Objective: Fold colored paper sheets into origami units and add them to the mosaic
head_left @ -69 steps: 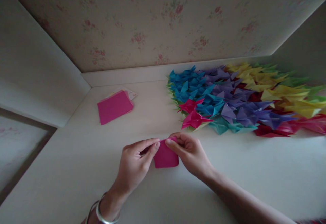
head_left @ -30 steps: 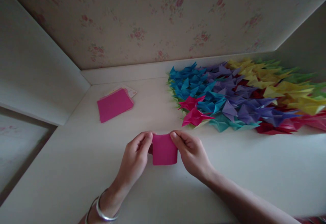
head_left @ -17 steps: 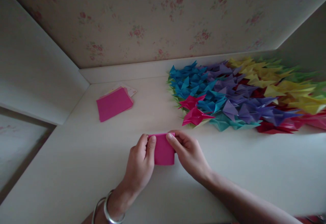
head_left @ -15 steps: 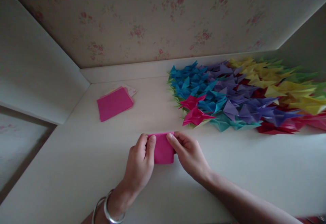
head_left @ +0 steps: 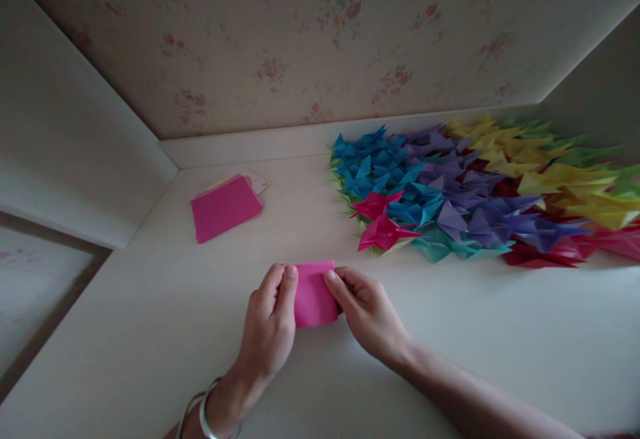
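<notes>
A small pink folded sheet of origami paper (head_left: 315,296) is held between my two hands above the white table. My left hand (head_left: 273,319) grips its left edge, thumb on top and fingers behind. On the right edge, my right hand (head_left: 367,309) pinches the paper with its thumb near the upper corner. Both sets of fingertips behind the paper are hidden. Two pink paper cranes (head_left: 384,231) lie beyond my right hand, at the near left corner of a large group of folded cranes.
A stack of pink paper sheets (head_left: 226,209) lies at the back left of the white table (head_left: 125,346). Blue (head_left: 370,162), purple and yellow cranes (head_left: 565,182) cover the back right. A flowered wall (head_left: 300,46) rises behind, and a white panel (head_left: 75,106) stands at left.
My hands and the pink paper have shifted slightly left and nearer. The paper's tilt has changed a little, and its face looks brighter. Both hands keep their hold.
</notes>
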`<state>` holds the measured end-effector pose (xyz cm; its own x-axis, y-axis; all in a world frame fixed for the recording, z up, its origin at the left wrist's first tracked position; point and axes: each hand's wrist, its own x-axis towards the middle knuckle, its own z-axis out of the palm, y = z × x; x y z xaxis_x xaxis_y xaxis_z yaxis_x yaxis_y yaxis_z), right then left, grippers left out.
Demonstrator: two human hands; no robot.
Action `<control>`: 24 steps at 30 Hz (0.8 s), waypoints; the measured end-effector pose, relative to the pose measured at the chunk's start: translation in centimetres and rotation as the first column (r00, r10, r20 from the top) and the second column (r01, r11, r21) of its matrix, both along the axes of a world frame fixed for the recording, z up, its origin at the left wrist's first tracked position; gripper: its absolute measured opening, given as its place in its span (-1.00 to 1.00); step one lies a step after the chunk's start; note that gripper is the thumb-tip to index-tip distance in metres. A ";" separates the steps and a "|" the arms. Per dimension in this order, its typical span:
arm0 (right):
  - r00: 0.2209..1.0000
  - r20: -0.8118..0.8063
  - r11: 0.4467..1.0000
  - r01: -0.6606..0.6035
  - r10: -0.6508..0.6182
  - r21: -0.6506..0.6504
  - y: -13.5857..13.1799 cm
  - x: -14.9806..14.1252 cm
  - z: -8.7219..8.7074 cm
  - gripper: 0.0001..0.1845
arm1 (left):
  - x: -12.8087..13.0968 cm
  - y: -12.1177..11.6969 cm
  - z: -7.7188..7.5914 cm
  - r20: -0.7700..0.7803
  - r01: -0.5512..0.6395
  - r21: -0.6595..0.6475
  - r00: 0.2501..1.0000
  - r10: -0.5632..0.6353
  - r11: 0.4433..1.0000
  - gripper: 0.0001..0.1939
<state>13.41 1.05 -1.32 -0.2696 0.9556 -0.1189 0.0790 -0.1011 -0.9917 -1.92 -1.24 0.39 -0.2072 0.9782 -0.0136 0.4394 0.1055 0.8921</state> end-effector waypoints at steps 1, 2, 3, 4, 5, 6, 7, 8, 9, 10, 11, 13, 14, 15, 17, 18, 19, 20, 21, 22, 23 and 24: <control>1.000 0.005 1.000 0.000 0.000 0.007 0.0 0.0 0.0 -0.57 | 0.0 0.0 0.0 0.007 -0.005 0.001 1.000 0.005 1.000 -0.62; 1.000 0.009 1.000 0.009 -0.009 0.017 0.0 0.0 0.0 -0.57 | 0.0 0.0 0.0 0.017 -0.009 -0.001 1.000 0.009 1.000 -0.62; 1.000 0.002 1.000 0.022 -0.022 0.022 0.0 0.0 0.1 -0.56 | 0.0 0.0 0.0 0.028 -0.012 -0.004 1.000 0.012 1.000 -0.62; 0.999 -0.014 0.999 0.029 -0.029 0.018 -0.1 0.0 0.1 -0.57 | 0.1 0.0 0.0 0.040 -0.014 -0.009 0.999 0.014 1.000 -0.61; 0.999 -0.037 1.000 0.027 -0.027 0.001 -0.1 0.0 0.2 -0.57 | 0.1 0.0 0.0 0.050 -0.018 -0.012 0.999 0.018 1.000 -0.61; 0.998 -0.064 0.999 0.016 -0.018 -0.029 -0.1 0.0 0.3 -0.57 | 0.1 0.1 0.1 0.055 -0.024 -0.010 0.998 0.024 1.000 -0.61; 0.996 -0.090 0.998 -0.005 -0.001 -0.068 -0.1 0.0 0.4 -0.56 | 0.1 0.2 0.2 0.056 -0.033 -0.003 0.998 0.033 0.999 -0.61; 0.994 -0.110 0.994 -0.031 0.019 -0.108 -0.1 -0.1 0.5 -0.54 | 0.1 0.2 0.3 0.052 -0.046 0.008 0.998 0.045 0.999 -0.62; 0.991 -0.126 0.988 -0.058 0.040 -0.142 -0.1 -0.1 0.6 -0.53 | 0.0 0.3 0.4 0.046 -0.061 0.020 0.997 0.060 0.998 -0.62; 0.989 -0.133 0.983 -0.079 0.058 -0.164 -0.1 -0.2 0.7 -0.51 | 0.0 0.4 0.5 0.043 -0.074 0.031 0.996 0.073 0.997 -0.62; 0.989 -0.132 0.981 -0.089 0.067 -0.173 -0.1 -0.2 0.8 -0.49 | -0.1 0.5 0.5 0.042 -0.084 0.039 0.996 0.083 0.996 -0.62; 0.991 -0.116 0.983 -0.079 0.060 -0.167 -0.1 -0.2 0.9 -0.48 | -0.2 0.5 0.5 0.052 -0.088 0.039 0.995 0.086 0.995 -0.63; 0.993 -0.106 0.984 -0.064 0.047 -0.165 -0.2 -0.2 0.9 -0.48 | -0.2 0.5 0.5 0.060 -0.086 0.036 0.995 0.084 0.996 -0.63; 0.995 -0.099 0.985 -0.050 0.034 -0.167 -0.2 -0.1 0.9 -0.49 | -0.2 0.5 0.5 0.067 -0.085 0.033 0.994 0.083 0.996 -0.64; 0.994 -0.109 0.982 -0.048 0.029 -0.181 -0.2 -0.1 0.9 -0.51 | -0.2 0.5 0.4 0.075 -0.098 0.034 0.993 0.095 0.995 -0.64; 0.991 -0.128 0.981 -0.066 0.043 -0.184 -0.3 -0.1 0.9 -0.53 | -0.2 0.4 0.4 0.078 -0.109 0.036 0.991 0.106 0.993 -0.65; 0.987 -0.148 0.980 -0.091 0.064 -0.179 -0.3 -0.1 0.9 -0.54 | -0.2 0.4 0.4 0.080 -0.121 0.038 0.990 0.118 0.992 -0.65; 0.983 -0.165 0.979 -0.114 0.086 -0.169 -0.3 -0.1 0.9 -0.56 | -0.3 0.5 0.4 0.080 -0.130 0.040 0.989 0.126 0.991 -0.65; 0.980 -0.172 0.979 -0.130 0.103 -0.154 -0.3 -0.1 0.9 -0.58 | -0.4 0.5 0.4 0.077 -0.133 0.043 0.989 0.129 0.990 -0.66; 0.980 -0.168 0.981 -0.135 0.112 -0.137 -0.3 0.0 0.8 -0.60 | -0.5 0.5 0.4 0.067 -0.129 0.048 0.990 0.125 0.991 -0.66; 0.983 -0.149 0.984 -0.129 0.111 -0.120 -0.3 0.1 0.8 -0.62 | -0.7 0.6 0.3 0.050 -0.117 0.054 0.992 0.115 0.992 -0.68; 0.987 -0.120 0.988 -0.116 0.104 -0.105 -0.2 0.3 0.8 -0.63 | -0.9 0.6 0.3 0.027 -0.103 0.063 0.995 0.101 0.993 -0.70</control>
